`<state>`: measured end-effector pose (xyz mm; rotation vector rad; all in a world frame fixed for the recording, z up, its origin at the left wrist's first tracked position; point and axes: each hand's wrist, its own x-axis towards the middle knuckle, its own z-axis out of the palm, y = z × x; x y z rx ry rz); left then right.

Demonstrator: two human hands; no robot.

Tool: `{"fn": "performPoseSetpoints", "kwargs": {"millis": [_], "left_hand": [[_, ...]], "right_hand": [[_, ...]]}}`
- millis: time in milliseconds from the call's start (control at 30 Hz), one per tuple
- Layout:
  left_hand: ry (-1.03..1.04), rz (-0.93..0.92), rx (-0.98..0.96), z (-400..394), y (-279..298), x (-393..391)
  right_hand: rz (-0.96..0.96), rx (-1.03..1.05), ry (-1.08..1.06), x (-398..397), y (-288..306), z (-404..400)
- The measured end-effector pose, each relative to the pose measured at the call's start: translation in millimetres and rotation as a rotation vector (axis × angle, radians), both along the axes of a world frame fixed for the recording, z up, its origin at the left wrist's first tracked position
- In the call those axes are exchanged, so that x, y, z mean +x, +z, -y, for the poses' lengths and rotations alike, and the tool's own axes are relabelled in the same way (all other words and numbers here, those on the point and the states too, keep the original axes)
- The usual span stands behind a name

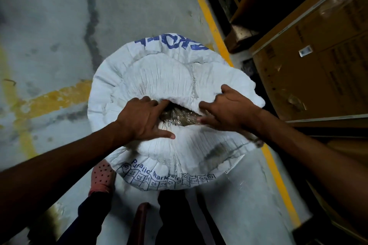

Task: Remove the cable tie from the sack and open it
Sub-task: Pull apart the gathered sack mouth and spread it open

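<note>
A white woven sack [159,73] with blue print stands upright on the floor in front of me, seen from above. Its gathered mouth shows a small gap [179,116] in the middle, with shiny clear plastic inside. My left hand [143,119] grips the left edge of that gap, fingers hooked into the fabric and thumb pressed on the near fold. My right hand [227,109] holds the right edge, fingers curled into the opening and slightly blurred. I see no cable tie anywhere on the sack.
Large brown cardboard boxes [318,69] stand close on the right, beyond a yellow floor line [211,20]. Grey concrete floor [49,26] spreads to the left. My foot in a pink dotted shoe [102,177] is near the sack's base.
</note>
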<state>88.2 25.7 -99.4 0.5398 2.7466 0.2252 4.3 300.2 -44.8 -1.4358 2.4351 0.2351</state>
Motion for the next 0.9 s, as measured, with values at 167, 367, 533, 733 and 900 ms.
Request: {"fn": "performPoseSetpoints", "kwargs": {"millis": [167,367,533,733,900], "left_hand": [[0.071,-0.020,-0.066,-6,-8,6],[0.094,-0.031,-0.030,-8,-4,-1],[0.050,-0.006,0.070,-13,-6,8],[0.015,0.044,0.097,-4,-14,21],[-0.061,-0.032,0.060,6,-11,23]], "right_hand": [[-0.239,-0.055,-0.348,13,-16,20],[-0.362,-0.037,-0.455,4,-39,27],[-0.358,0.039,-0.425,-1,-41,23],[-0.215,-0.041,0.063,-13,-35,19],[-0.110,0.052,0.166,-21,-43,26]]}}
